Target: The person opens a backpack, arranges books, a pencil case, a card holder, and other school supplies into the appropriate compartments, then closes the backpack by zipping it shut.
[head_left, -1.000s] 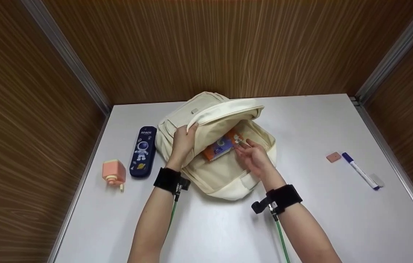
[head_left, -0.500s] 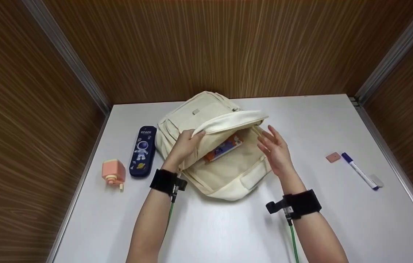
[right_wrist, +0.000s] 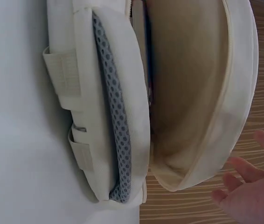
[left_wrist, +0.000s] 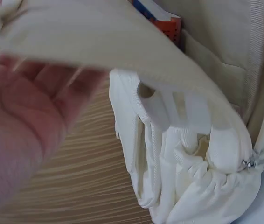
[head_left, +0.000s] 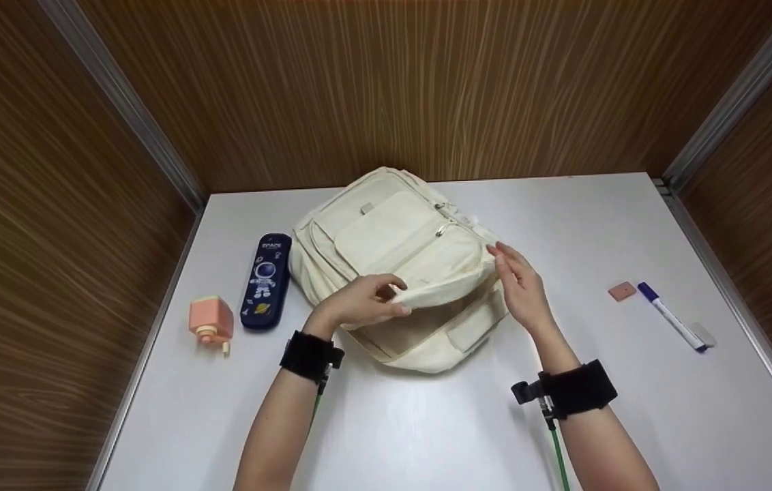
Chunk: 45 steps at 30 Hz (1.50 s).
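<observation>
A cream backpack (head_left: 393,232) lies on the white table, its main compartment partly unzipped. Its front flap (right_wrist: 188,93) hangs over the opening. At the flap's left edge is my left hand (head_left: 362,300), thumb below and loosely bent fingers above; in the left wrist view this hand (left_wrist: 24,107) has its fingers stretched behind the fabric. My right hand (head_left: 522,283) is at the flap's right end with straight fingers, fingertips right at the edge. Inside the bag, an orange and blue book (left_wrist: 167,27) shows only a corner, mostly hidden by the flap.
Left of the bag lies a navy pencil case (head_left: 265,283) with an astronaut print, and a pink and cream pencil sharpener (head_left: 211,319). On the right are a small pink eraser (head_left: 622,291) and a blue-capped marker (head_left: 672,317). Wood-grain panels (head_left: 413,88) enclose the table.
The flap has come down over the opening, hiding the book in the head view. My right hand has left the compartment for the flap's right end; my left hand has moved right and down.
</observation>
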{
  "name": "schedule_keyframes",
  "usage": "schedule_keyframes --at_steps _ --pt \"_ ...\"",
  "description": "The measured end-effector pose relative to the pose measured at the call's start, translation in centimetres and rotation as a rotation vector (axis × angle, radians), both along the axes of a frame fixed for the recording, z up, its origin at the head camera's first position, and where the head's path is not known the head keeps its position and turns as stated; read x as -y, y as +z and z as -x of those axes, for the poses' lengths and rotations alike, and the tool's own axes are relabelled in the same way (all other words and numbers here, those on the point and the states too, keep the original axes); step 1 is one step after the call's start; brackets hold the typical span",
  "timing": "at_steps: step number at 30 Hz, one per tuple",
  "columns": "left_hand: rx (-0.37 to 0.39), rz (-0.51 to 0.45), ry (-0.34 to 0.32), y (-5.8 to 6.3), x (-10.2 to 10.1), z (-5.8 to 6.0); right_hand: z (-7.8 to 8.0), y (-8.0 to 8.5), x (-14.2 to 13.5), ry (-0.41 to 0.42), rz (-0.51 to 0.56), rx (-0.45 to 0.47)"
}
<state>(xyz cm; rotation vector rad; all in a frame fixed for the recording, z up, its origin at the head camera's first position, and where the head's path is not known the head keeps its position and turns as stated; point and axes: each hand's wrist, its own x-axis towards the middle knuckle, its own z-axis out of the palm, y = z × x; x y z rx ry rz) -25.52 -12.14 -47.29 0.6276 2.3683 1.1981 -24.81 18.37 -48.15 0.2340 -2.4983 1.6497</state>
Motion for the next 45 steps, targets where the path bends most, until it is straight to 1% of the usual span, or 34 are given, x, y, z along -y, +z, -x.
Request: schedule_keyframes --at_steps 1,2,3,4,7,8,11,13,15,18,21,26,30,34,39,42,45 --pt "-0.004 0.04 -0.011 -0.1 -0.1 -0.3 0.2 -0.7 -0.2 0.024 -0.037 0.005" --pt "-0.011 0.084 -0.009 -0.3 -0.2 -0.6 0.5 -1.5 -0.4 0.049 -0.077 0.009" --pt "-0.022 0.126 0.005 -0.4 -0.3 -0.9 0.8 -2.3 -0.6 0.072 -0.121 0.012" --pt "-0.033 0.171 0.026 -0.5 -0.4 -1.2 0.8 -2.6 -0.6 0.095 -0.171 0.02" --pt "-0.048 0.289 0.109 -0.7 -0.9 -2.3 0.9 -3.7 -0.7 0.142 -0.378 0.044" --pt "-0.039 0.327 0.129 -0.8 -1.1 -2.8 0.9 -4.1 -0.7 0.151 -0.453 0.049" --pt "-0.011 0.402 0.157 -1.4 -2.0 -4.0 0.7 -5.1 -0.8 0.168 -0.648 0.068" --pt "-0.014 0.441 0.167 -2.1 -2.7 -4.6 0.5 -5.6 -0.8 0.18 -0.718 0.091" --pt "-0.041 0.476 0.178 -2.9 -3.4 -5.0 0.2 -5.8 -0.8 0.189 -0.756 0.109" --pt "-0.098 0.54 0.182 -4.0 -4.2 -5.3 -0.1 -5.8 -0.7 0.197 -0.784 0.121" --pt "-0.145 0.585 0.195 -4.7 -4.7 -5.2 -0.5 -5.6 -0.6 0.202 -0.818 0.121" --pt "-0.173 0.642 0.221 -5.1 -4.9 -4.5 -1.3 -5.2 -0.6 0.236 -0.874 0.102" --pt "-0.176 0.672 0.225 -5.3 -4.5 -4.2 -2.3 -5.0 -0.3 0.273 -0.88 0.065" --pt "-0.194 0.653 0.215 -5.4 -3.9 -3.8 -3.3 -4.7 -0.1 0.291 -0.844 0.046" --pt "-0.211 0.57 0.189 -5.5 -2.7 -3.2 -4.3 -4.6 0.0 0.291 -0.743 0.05" --pt "-0.22 0.517 0.173 -5.6 -2.1 -3.0 -4.8 -4.5 0.1 0.28 -0.701 0.067" --pt "-0.228 0.477 0.154 -5.7 -1.8 -2.8 -5.2 -4.4 0.0 0.276 -0.692 0.097"
